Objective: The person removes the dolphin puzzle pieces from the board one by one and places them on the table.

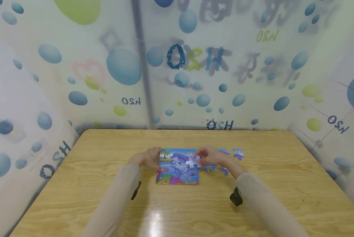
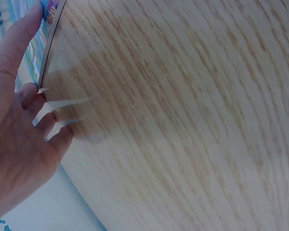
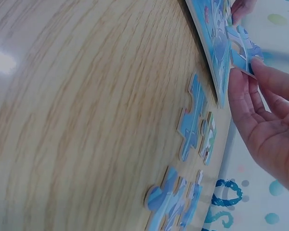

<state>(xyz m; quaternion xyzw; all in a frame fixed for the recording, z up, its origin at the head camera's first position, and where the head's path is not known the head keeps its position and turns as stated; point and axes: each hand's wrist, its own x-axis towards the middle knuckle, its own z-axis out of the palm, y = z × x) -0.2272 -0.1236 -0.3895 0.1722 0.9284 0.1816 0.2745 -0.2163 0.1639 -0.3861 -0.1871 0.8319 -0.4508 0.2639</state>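
Observation:
A puzzle board point(image 1: 179, 176) with a dolphin and sea picture lies flat mid-table. My left hand point(image 1: 147, 159) rests at its left side, thumb on the picture and fingertips along the edge. In the left wrist view those fingers point(image 2: 47, 124) are fairly straight beside the board's edge. My right hand point(image 1: 211, 156) pinches a jigsaw piece point(image 3: 245, 50) between thumb and fingers. The piece is tilted over the board's right part, and a pale gap in the picture shows near it in the head view.
Several loose jigsaw pieces lie right of the board, among them a blue one point(image 3: 192, 120) near its edge and another point(image 1: 238, 153) farther out. The wooden table point(image 1: 105, 141) meets a patterned curtain point(image 1: 165, 112) at the back.

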